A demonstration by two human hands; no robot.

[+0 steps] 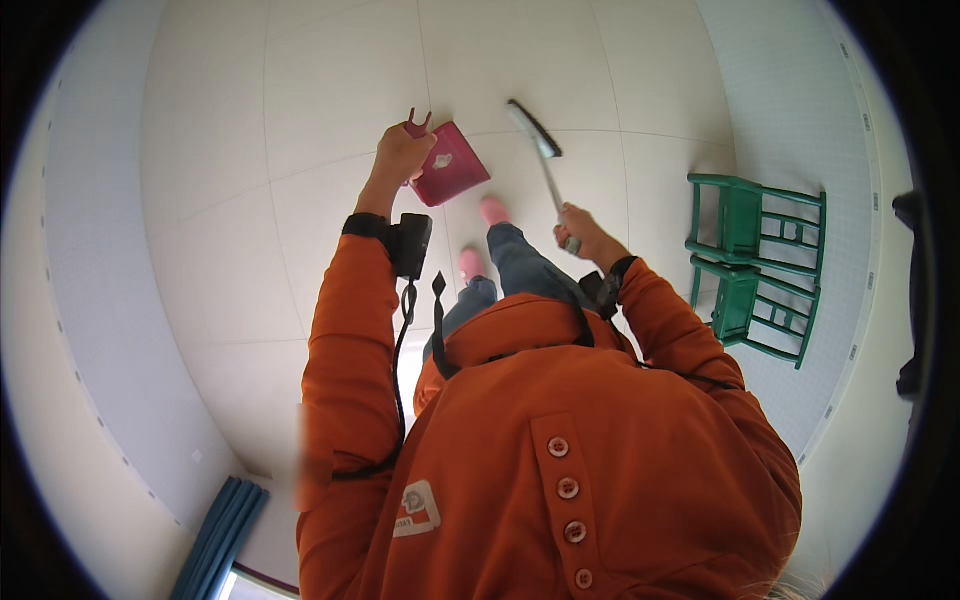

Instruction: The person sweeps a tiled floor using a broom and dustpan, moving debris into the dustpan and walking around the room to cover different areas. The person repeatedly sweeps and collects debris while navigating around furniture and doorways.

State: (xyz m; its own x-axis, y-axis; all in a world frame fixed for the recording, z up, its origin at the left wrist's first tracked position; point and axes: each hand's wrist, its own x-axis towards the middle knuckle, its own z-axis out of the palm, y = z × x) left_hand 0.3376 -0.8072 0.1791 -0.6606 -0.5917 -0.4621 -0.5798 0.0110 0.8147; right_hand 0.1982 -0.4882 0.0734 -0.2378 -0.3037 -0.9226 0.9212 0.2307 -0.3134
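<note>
My left hand [403, 154] is closed around the handle of a dark pink dustpan [459, 174]. A whitish patch shows on the pan, but I cannot tell whether it is debris or a label. My right hand [586, 231] grips the lower end of a light-coloured handle belonging to a brush [537, 133] with dark bristles. The brush head lies ahead and to the right of the dustpan, apart from it, and its handle looks slightly blurred. Whether the bristles touch the floor is hard to tell.
Two green chairs [739, 225] stand against the right wall [795, 127]. Pale floor tiles [337, 82] spread ahead. Below my hands are my feet in pink shoes [493, 211]. A blue curtain [225, 532] hangs at the lower left. A cable [401, 352] runs along my left sleeve.
</note>
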